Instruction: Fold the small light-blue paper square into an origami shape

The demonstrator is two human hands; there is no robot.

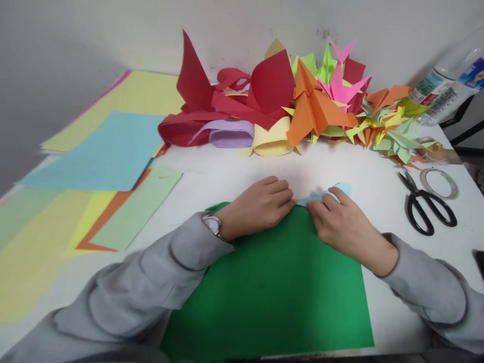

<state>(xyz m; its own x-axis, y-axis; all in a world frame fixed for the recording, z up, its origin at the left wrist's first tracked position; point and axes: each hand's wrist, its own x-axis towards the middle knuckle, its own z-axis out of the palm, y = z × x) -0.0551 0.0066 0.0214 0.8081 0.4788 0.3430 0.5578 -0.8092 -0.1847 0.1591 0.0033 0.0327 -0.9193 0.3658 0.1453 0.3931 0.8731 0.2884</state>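
A small light blue folded paper (343,188) lies at the top edge of a large green sheet (272,292). My right hand (342,222) is closed, its fingers pinching the blue paper. My left hand (260,206), with a watch at the wrist, has its fingers curled together at the blue paper's left end, over the green sheet's upper part. Its fingertips are partly hidden, and they seem to press on that end. The green sheet lies flat on the white table (234,169) under both hands.
Coloured sheets, a blue one (98,151) among them, cover the left side. Folded paper shapes (313,106) stand along the wall. Black-handled scissors (419,201), a tape roll (438,183) and plastic bottles (434,83) are at the right.
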